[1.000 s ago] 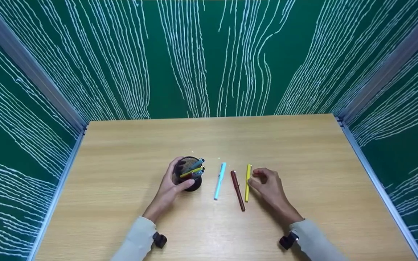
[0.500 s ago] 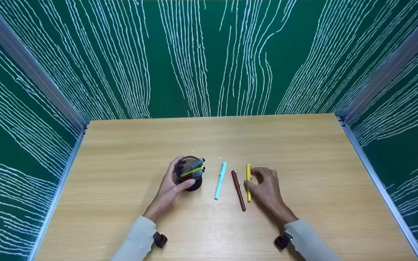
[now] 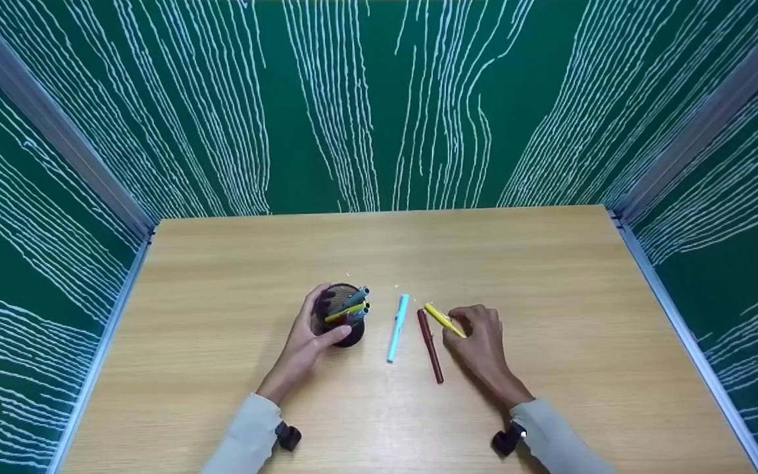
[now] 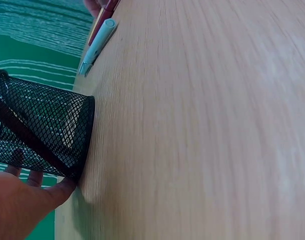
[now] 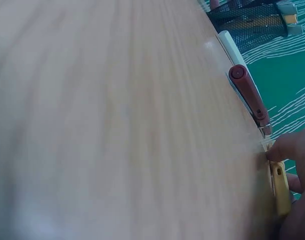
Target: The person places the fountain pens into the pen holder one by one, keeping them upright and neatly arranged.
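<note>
A black mesh cup (image 3: 347,336) holding several pens stands left of centre, and my left hand (image 3: 305,343) is curled round its side. In the left wrist view, the fingers (image 4: 57,192) rest at the base of the mesh cup (image 4: 42,125). My right hand (image 3: 482,339) pinches the lower end of a yellow pen (image 3: 441,317), which points up and left. In the right wrist view, the yellow pen (image 5: 281,187) lies between thumb and fingers of the right hand (image 5: 300,175). Whether it touches the table cannot be told.
A light blue pen (image 3: 397,329) and a dark red pen (image 3: 430,345) lie on the wooden table (image 3: 254,257) between the hands. Green walls with white wavy lines (image 3: 326,105) rise behind and at both sides.
My right hand has moved slightly left and now grips the yellow pen, which has turned from nearly upright in view to slanting up-left. The left hand and cup have stayed put.
</note>
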Demonstrator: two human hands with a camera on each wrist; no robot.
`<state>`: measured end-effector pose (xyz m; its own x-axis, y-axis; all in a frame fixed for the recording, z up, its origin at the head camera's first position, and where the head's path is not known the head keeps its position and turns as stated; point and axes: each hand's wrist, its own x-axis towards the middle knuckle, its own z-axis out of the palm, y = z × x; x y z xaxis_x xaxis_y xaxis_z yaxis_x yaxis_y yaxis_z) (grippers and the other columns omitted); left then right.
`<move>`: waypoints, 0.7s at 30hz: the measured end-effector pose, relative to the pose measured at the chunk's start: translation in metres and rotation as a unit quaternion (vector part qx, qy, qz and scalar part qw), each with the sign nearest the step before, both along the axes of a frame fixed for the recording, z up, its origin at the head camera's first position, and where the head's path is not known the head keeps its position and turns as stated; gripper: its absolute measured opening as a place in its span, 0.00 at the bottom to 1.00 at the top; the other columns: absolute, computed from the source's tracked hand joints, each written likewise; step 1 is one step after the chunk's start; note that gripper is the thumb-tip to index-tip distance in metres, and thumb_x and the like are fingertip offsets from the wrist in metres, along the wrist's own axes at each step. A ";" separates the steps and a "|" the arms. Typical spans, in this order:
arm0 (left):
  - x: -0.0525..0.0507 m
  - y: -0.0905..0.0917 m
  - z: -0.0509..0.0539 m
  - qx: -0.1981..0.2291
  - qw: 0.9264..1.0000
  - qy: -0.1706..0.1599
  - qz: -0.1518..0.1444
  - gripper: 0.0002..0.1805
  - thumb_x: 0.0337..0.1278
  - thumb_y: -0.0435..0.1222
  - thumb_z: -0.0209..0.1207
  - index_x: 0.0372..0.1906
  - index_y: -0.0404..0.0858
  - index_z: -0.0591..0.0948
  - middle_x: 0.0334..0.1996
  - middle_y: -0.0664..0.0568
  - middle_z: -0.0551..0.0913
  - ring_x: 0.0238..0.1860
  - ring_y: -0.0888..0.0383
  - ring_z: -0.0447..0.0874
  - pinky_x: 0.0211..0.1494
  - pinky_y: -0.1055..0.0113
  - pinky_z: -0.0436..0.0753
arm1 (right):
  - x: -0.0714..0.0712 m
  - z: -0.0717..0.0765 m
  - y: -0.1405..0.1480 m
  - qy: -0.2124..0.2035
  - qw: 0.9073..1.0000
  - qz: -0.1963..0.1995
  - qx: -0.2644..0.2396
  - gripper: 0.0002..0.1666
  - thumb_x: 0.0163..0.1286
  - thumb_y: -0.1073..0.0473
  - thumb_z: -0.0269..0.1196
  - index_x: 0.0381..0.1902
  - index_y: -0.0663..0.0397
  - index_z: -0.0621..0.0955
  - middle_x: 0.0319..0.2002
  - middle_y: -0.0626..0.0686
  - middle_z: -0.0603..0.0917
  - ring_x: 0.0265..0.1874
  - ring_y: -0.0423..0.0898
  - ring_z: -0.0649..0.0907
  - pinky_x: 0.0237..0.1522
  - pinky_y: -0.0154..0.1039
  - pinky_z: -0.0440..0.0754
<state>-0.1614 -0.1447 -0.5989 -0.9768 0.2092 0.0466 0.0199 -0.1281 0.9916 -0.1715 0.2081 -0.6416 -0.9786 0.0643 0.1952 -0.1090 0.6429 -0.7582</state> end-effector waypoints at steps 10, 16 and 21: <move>0.000 0.001 0.001 -0.006 1.000 0.004 0.001 0.50 0.67 0.29 0.73 0.87 0.42 0.58 0.80 0.38 0.69 0.82 0.41 0.66 0.87 0.45 0.59 | 0.000 -0.002 0.000 0.024 1.000 0.000 0.002 0.16 0.59 0.64 0.78 0.46 0.58 0.92 0.42 0.56 0.87 0.46 0.56 0.76 0.56 0.54 0.66; 0.000 0.000 0.001 -0.009 1.000 0.004 0.000 0.51 0.67 0.29 0.73 0.88 0.39 0.56 0.79 0.38 0.69 0.82 0.41 0.66 0.86 0.45 0.59 | 0.000 -0.005 -0.001 0.033 0.999 -0.004 0.009 0.14 0.59 0.63 0.79 0.44 0.57 0.92 0.42 0.55 0.88 0.46 0.57 0.76 0.56 0.55 0.66; 0.001 0.000 0.000 -0.010 1.000 0.004 0.005 0.51 0.67 0.29 0.73 0.88 0.39 0.57 0.80 0.38 0.69 0.82 0.41 0.66 0.87 0.45 0.59 | -0.001 -0.007 -0.003 0.034 0.999 -0.005 0.009 0.13 0.60 0.62 0.80 0.43 0.57 0.92 0.41 0.54 0.87 0.48 0.57 0.77 0.57 0.55 0.66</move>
<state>-0.1607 -0.1450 -0.5989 -0.9784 0.2007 0.0500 0.0288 -0.1071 0.9938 -0.1726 0.2053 -0.6489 -0.9622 0.0693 0.2634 -0.1543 0.6580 -0.7370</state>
